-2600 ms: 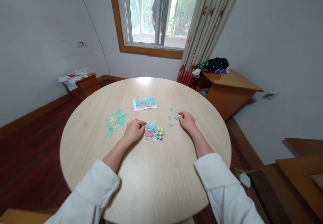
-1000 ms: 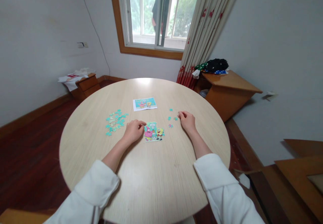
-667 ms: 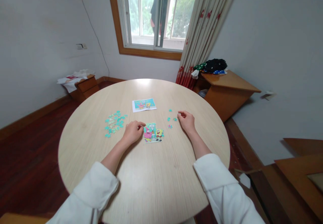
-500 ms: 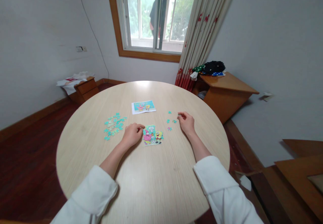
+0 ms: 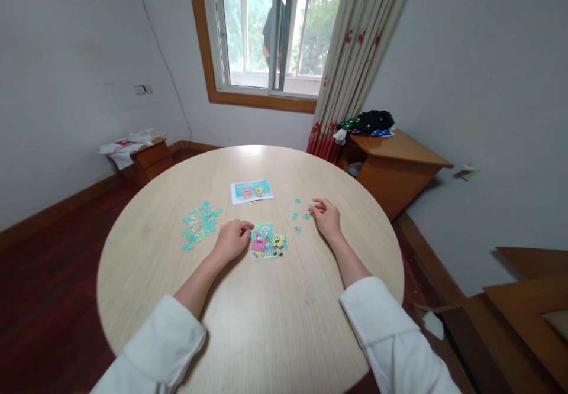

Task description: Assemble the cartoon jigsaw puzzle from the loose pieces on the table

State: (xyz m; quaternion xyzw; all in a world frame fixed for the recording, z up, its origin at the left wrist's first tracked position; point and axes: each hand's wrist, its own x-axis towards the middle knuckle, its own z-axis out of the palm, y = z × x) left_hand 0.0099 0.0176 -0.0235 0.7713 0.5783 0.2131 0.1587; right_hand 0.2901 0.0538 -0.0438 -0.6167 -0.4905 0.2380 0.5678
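A joined block of jigsaw puzzle [image 5: 267,242] with pink and yellow cartoon figures lies flat on the round table. Against its upper left corner rest the fingertips of my left hand [image 5: 234,239], fingers bent and closed. To the right, my right hand [image 5: 327,219] pinches a small pale puzzle piece [image 5: 311,206] between thumb and index finger, close to the tabletop. Beside it lie several loose pieces, among them a teal puzzle piece [image 5: 297,200] and a pink-marked puzzle piece [image 5: 298,229].
Left of my left hand spreads a heap of teal puzzle pieces [image 5: 199,223]. A printed picture sheet [image 5: 252,191] lies beyond the puzzle on the pale round table [image 5: 248,346]. Behind stand a wooden cabinet [image 5: 399,151] with cloths [image 5: 373,122] and a curtain [image 5: 355,45].
My right fingertips have moved slightly, and a pale piece now shows at them. My left hand stays at the puzzle's corner. The whole view has shifted a little.
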